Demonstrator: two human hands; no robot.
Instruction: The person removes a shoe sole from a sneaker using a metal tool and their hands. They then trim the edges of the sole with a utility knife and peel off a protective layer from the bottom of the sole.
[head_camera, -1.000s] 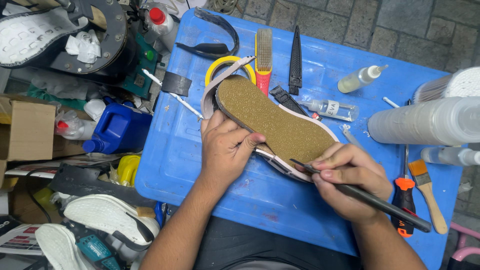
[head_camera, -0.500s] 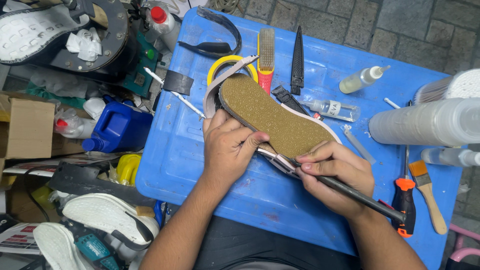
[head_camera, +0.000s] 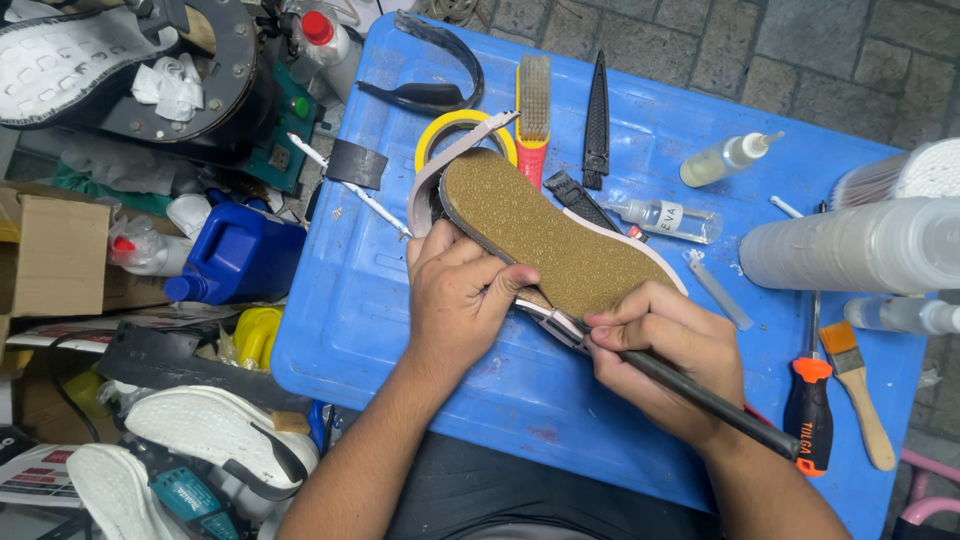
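The right hand (head_camera: 665, 355) has slid leftward along the shoe (head_camera: 545, 235) since a second ago, so the tip of its dark tool (head_camera: 700, 395) now sits at the near edge of the sole, close beside the left hand (head_camera: 460, 295); before, a clear gap lay between the two hands. The right hand's fingers are curled tight round the tool shaft, like a pen grip. The left hand is clamped over the shoe's near side, thumb on the tan sole, much as before. The shoe lies sole-up and slanted on the blue table (head_camera: 350, 300), its toe end over the yellow tape roll (head_camera: 440, 135).

Beyond the shoe lie a brush (head_camera: 533, 110) and a black sheath (head_camera: 597, 125); to its right, small glue bottles (head_camera: 665, 218) and a tall white roll (head_camera: 850, 250). Bare table surface lies left of the shoe, up to the table's left rim, and in front of the hands toward the near rim
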